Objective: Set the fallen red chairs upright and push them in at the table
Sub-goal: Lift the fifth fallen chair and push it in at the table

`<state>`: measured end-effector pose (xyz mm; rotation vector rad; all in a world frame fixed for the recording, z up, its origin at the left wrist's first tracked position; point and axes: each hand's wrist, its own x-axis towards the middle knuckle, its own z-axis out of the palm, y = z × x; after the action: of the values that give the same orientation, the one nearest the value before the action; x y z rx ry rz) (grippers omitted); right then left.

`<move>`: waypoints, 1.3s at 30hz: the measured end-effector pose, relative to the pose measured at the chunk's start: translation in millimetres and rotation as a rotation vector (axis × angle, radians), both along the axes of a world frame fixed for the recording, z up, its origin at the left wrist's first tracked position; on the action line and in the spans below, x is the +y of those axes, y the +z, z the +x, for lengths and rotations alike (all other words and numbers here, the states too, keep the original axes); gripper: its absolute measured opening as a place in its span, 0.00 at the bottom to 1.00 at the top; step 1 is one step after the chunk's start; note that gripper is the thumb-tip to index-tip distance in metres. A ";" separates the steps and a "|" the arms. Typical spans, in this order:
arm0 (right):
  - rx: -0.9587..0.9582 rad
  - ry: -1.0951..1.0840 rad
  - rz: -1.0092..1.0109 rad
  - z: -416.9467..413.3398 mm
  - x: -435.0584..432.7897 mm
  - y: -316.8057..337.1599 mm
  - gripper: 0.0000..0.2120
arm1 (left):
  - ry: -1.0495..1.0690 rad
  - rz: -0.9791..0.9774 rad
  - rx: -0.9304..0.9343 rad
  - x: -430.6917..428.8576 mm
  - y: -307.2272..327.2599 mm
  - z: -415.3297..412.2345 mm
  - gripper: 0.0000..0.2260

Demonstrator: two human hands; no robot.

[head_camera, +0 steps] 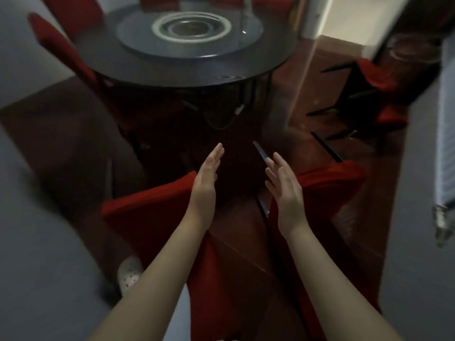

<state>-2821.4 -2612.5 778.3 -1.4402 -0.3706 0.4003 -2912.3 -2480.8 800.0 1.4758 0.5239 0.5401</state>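
Red fabric chair with black legs [369, 94] lies tipped over, well ahead and to the right of the right hand [285, 193]. Two more red cloth-covered chairs sit just below the hands, one under the left hand [204, 190] at [147, 210], one under the right at [327, 185]. Too blurred to tell if they're upright. Round dark table [172, 67] is ahead of the fingertips. Both hands are flat, fingers straight, palms facing, holding and touching nothing. Likely reaching in; the next move needs a firm hold on a chair back.
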 end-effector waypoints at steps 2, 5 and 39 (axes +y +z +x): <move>-0.019 0.087 0.010 0.5 14.7 4.2 0.18 | 0.079 0.015 -0.026 4.0 0.1 -13.8 0.25; -0.053 0.219 0.021 -1.2 45.5 14.3 0.17 | 0.197 0.048 -0.053 17.0 9.0 -36.6 0.24; 0.177 0.644 -0.067 -41.5 55.7 -34.9 0.21 | 0.799 -0.144 0.050 -37.6 -28.8 -118.0 0.18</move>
<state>-2862.8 -2556.8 743.4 -1.3132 -0.6813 1.0596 -3030.3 -2518.4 771.2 1.1055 1.1805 1.0594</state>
